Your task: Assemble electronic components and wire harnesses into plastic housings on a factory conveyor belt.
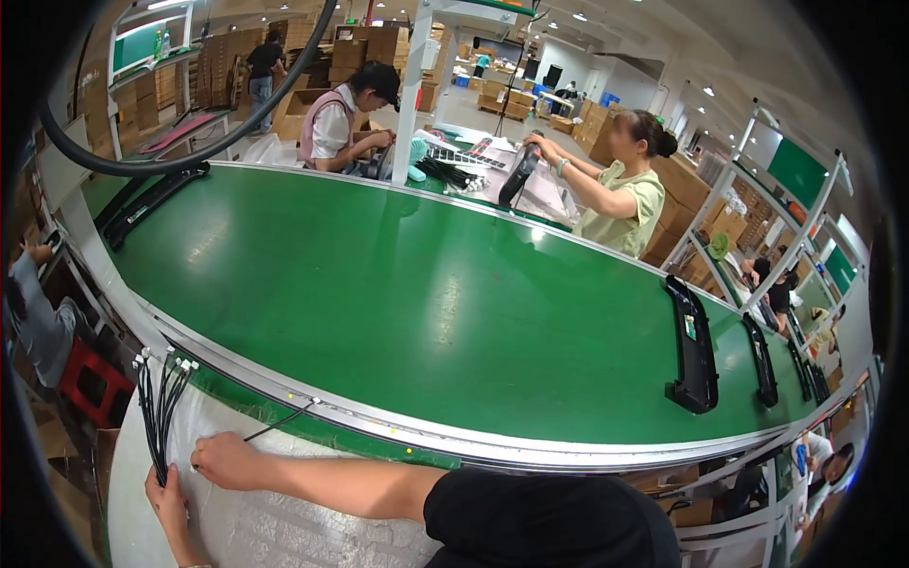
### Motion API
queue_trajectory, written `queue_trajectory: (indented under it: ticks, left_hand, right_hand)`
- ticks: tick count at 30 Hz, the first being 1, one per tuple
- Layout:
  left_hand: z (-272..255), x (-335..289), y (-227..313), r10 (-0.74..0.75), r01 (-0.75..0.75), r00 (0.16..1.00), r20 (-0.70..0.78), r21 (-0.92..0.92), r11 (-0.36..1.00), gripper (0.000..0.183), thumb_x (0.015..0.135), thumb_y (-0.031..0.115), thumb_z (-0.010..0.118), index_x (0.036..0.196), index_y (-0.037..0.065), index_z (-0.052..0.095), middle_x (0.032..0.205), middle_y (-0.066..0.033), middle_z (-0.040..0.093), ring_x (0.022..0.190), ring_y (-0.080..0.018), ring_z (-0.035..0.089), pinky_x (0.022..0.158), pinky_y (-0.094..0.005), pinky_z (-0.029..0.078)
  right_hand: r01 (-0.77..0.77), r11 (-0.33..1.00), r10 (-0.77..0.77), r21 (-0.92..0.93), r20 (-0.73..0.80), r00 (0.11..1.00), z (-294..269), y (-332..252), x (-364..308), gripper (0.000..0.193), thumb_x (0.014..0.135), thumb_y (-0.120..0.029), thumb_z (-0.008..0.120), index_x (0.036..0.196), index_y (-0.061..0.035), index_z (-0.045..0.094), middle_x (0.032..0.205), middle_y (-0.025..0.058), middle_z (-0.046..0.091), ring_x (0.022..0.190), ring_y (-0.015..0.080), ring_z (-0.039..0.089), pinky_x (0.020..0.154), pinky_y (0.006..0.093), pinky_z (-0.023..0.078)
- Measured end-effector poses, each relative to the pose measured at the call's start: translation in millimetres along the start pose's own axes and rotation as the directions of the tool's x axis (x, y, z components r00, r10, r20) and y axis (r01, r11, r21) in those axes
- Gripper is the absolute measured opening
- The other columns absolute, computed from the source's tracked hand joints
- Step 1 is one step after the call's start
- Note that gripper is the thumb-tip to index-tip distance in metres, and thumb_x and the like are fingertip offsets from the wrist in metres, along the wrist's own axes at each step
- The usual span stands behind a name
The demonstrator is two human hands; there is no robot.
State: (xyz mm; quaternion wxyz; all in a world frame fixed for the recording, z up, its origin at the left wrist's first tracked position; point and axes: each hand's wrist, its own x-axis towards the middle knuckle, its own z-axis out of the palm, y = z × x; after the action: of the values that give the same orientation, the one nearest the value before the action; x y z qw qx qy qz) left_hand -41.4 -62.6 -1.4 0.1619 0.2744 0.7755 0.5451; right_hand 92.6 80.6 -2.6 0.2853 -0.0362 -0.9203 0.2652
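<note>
A bundle of black cables (161,417) stands in the lower left of the frame, nearly upright, its strands fanning out slightly toward small white connectors (185,364) at the top. The left hand (169,511) grips its lower part, fingers closed around the strands, thumb side up; only a short stretch of that forearm shows, rising from the lower edge.

Just to the right, the right hand (230,461) is turned knuckles up with its fingers curled and pointing left. Its fingertips are drawn together, seemingly pinching a single black cable (279,423), which runs out from the hand toward the upper right and ends in a pale connector at the belt's metal edge; the exact contact is hidden under the hand. The right forearm lies almost level across the lower frame, coming out of a black sleeve (549,516) at lower centre.

Beneath both hands is a pale, shiny work surface (331,530). Beyond it, a green conveyor belt (398,284) fills the middle of the frame. Long black curved parts (694,350) rest on it at the right, and another black curved part (151,206) at the upper left. Across the belt, a co-worker in a pale yellow top (620,208) holds a dark elongated piece (521,175) with both hands.
</note>
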Motion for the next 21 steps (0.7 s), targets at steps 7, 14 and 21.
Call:
queue_trajectory:
  ticks: [7,14,21]
  left_hand:
    - [-1,-2,0,0.012,-0.012,1.0,-0.002,0.043,0.999,0.015,0.084,0.016,0.055,0.075,0.006,0.05,0.055,0.0051,0.038,0.04,-0.0043,0.029,0.035,-0.0231,0.024]
    - [2,-4,4,0.006,-0.005,1.0,-0.02,0.053,0.999,0.014,0.085,0.016,0.055,0.076,0.005,0.05,0.056,0.0052,0.038,0.041,-0.004,0.029,0.035,-0.0229,0.023]
    - [5,-2,6,0.036,-0.036,0.999,0.005,0.086,0.996,0.015,0.085,0.016,0.055,0.076,0.006,0.05,0.056,0.0061,0.037,0.042,-0.0033,0.027,0.036,-0.0225,0.022]
  right_hand:
    - [-0.014,1.0,0.014,0.014,0.005,1.0,5,-3,1,0.008,0.075,-0.014,0.057,0.076,-0.0059,0.058,0.073,0.0096,0.055,0.068,0.0287,0.057,0.061,0.0392,0.046]
    - [-0.041,0.999,0.042,-0.015,0.044,0.998,4,-4,3,0.009,0.074,-0.014,0.058,0.075,-0.0058,0.059,0.074,0.009,0.055,0.071,0.0268,0.059,0.062,0.0379,0.047]
    - [-0.025,0.999,0.026,-0.02,0.03,0.999,4,0,4,0.009,0.073,-0.015,0.058,0.073,-0.006,0.059,0.074,0.0092,0.057,0.07,0.0264,0.059,0.062,0.0372,0.047]
